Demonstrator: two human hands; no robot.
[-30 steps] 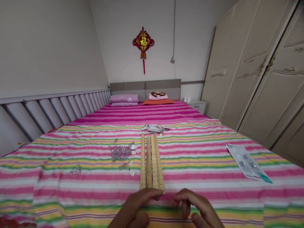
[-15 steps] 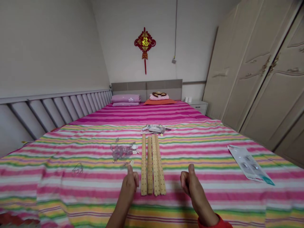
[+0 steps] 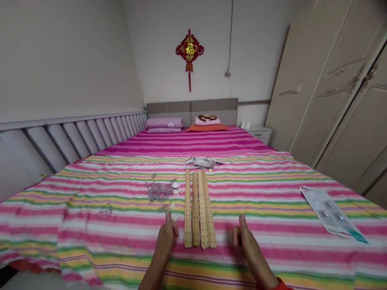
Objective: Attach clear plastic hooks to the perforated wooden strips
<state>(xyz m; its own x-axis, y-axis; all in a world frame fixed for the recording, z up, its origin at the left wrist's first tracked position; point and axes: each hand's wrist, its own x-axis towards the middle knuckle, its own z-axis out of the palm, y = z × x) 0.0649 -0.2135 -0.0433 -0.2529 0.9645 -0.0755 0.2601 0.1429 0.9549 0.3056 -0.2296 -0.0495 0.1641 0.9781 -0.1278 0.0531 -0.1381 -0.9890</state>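
Several tan strips [image 3: 203, 209] with rows of small dark dots lie side by side on the striped bedspread [image 3: 121, 245], pointing away from me. To their left is my left hand [image 3: 166, 235], thumb up and fingers curled in, apart from the strips. On the other side, farther off, my right hand [image 3: 244, 239] has its thumb raised and fingers curled too. Nothing shows in either hand. A heap of crumpled clear plastic [image 3: 160, 191] with small white tags lies beyond my left hand. At the far end of the strips sits a clear plastic packet [image 3: 201, 162].
A blister pack [image 3: 331, 213] with small shiny pieces lies at the right. A thin, tangled clear piece [image 3: 105, 210] rests at the left. Pillows [image 3: 165, 124] stand by the headboard [image 3: 211, 110]; a rail [image 3: 90, 133] runs along the left, a wardrobe [image 3: 329, 92] along the right.
The view has turned slightly left, so things sit farther right. Both hands keep nearly the same pose, thumbs up beside the strips; the strips have not moved on the bed.
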